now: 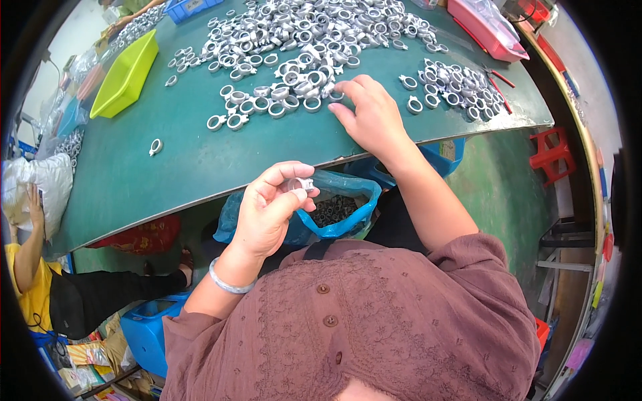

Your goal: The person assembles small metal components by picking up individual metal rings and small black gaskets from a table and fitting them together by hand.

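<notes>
- The green table (pixel 167 167) carries everything; its near edge runs in front of the person, and its far half is heaped with a large spread of small silver metal rings (pixel 301 33).
- A lime-green tray (pixel 124 77) lies toward the table's far left corner, and a red tray (pixel 481 30) toward its far right corner.
- A blue plastic bag (pixel 341 214) hangs open just below the table's near edge, with dark small parts inside.
- A smaller cluster of rings (pixel 455 87) lies near the right edge, with red-handled cutters (pixel 498 83) beside it.
- The right hand (pixel 371 117) rests flat-ish on the table near the near edge, its fingers spread open and its fingertips touching the rings at the fringe of the big spread; it has closed on nothing.
- The left hand (pixel 267 214) is held in the air just below the near edge, above the bag, with thumb and fingers pinched shut around one silver ring (pixel 302 184).
- That ring looks stiff, light and smooth, so probably slippery; a pinch across its rim or by its small lug seems the surest hold.
</notes>
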The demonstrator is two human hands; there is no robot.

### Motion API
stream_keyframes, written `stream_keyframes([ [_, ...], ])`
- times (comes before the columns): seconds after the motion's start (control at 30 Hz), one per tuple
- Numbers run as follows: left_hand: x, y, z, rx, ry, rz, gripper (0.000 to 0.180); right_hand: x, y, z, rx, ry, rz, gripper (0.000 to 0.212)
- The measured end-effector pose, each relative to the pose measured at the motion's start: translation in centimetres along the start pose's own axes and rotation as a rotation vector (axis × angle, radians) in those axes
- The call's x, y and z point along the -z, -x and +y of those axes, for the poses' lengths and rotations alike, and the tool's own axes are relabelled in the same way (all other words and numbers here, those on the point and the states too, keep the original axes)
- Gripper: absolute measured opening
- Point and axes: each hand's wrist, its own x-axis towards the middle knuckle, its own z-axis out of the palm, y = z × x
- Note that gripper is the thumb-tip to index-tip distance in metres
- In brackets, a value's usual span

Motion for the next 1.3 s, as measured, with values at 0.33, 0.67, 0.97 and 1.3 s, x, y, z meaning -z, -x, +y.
stream_keyframes([
  [0.33,0.1,-0.1,0.0,0.037,-0.025,0.087,0.017,-0.6,-1.5,1.1,0.038,-0.080,-0.074,0.019],
  [0.67,-0.2,-0.7,0.2,0.008,-0.102,0.121,0.021,-0.5,0.1,-0.6,-0.272,-0.848,-0.016,0.010],
  [0.97,-0.7,-0.9,0.4,-0.079,-0.051,0.130,0.031,1.5,3.0,-5.5,-0.257,-1.160,-0.225,0.008],
  [1.3,-0.4,-0.6,0.0,-0.099,-0.012,0.128,0.028,1.8,3.6,-6.0,0.052,-0.817,-0.140,0.015],
])
